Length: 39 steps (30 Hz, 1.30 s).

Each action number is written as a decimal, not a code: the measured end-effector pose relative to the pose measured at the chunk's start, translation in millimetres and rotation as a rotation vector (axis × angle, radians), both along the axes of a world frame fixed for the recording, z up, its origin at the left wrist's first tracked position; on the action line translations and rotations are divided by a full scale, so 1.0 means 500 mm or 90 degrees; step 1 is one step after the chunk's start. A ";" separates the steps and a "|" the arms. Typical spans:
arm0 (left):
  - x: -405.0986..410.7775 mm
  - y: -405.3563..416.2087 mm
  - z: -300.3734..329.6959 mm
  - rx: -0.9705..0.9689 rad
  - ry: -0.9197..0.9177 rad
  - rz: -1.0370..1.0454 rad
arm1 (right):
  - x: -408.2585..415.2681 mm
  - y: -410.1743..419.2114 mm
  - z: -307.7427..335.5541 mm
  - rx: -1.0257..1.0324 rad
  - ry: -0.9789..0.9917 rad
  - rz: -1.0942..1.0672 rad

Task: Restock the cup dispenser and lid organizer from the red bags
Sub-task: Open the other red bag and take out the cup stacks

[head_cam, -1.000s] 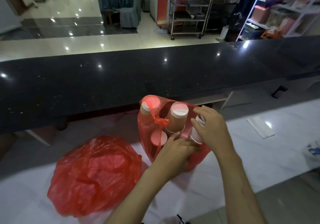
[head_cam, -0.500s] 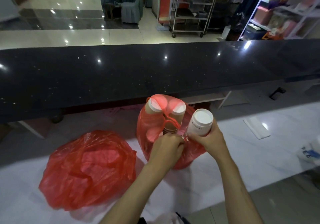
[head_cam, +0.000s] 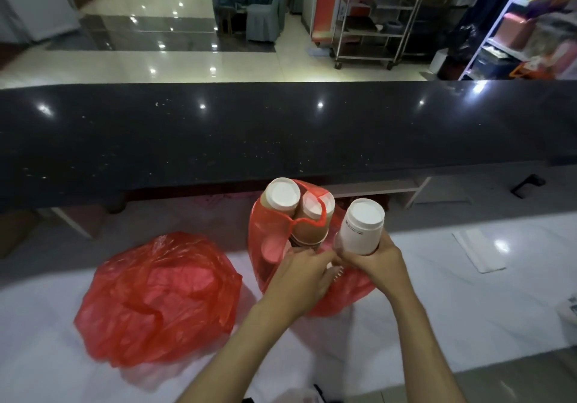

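An open red bag (head_cam: 268,224) stands on the white counter with two upside-down stacks of brown paper cups (head_cam: 281,198) poking out of its mouth. My right hand (head_cam: 376,254) grips a white stack of cups (head_cam: 360,226), raised out of the bag at its right side. My left hand (head_cam: 299,273) pinches the bag's edge just left of that stack. A second red bag (head_cam: 156,296), tied and bulging, lies to the left; its contents are hidden. No cup dispenser or lid organizer is in view.
A raised black stone ledge (head_cam: 281,134) runs across behind the bags. A flat white strip (head_cam: 479,249) lies on the white counter (head_cam: 452,302) to the right. Beyond the ledge are a tiled floor, a metal trolley (head_cam: 374,25) and shelves.
My right hand has lifted the white stack of cups up out of the bag. My left hand stayed at the bag's edge, and the bag has slipped lower around the brown stacks.
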State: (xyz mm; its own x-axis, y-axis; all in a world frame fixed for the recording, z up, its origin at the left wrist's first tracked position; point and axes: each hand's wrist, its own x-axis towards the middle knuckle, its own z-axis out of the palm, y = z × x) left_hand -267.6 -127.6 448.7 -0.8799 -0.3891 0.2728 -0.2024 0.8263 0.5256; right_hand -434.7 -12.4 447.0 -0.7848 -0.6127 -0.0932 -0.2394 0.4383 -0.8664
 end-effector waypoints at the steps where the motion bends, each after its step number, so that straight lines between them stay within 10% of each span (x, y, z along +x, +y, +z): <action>1: 0.000 0.002 -0.001 -0.044 -0.016 0.048 | -0.007 -0.004 0.001 -0.003 0.002 0.009; 19: -0.033 0.132 0.047 -0.057 -0.319 0.413 | -0.121 -0.003 0.138 -0.141 -0.026 0.298; 39: 0.020 0.292 0.120 0.547 0.535 0.534 | -0.044 0.082 0.255 -0.428 -0.398 0.301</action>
State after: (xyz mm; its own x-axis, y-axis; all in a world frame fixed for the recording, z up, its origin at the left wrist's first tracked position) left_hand -257.8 18.6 508.9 -0.0215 -0.9998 0.0050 0.1527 0.0017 0.9883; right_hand -456.5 28.7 574.6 -0.3789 -0.9225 0.0735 0.3165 -0.2038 -0.9265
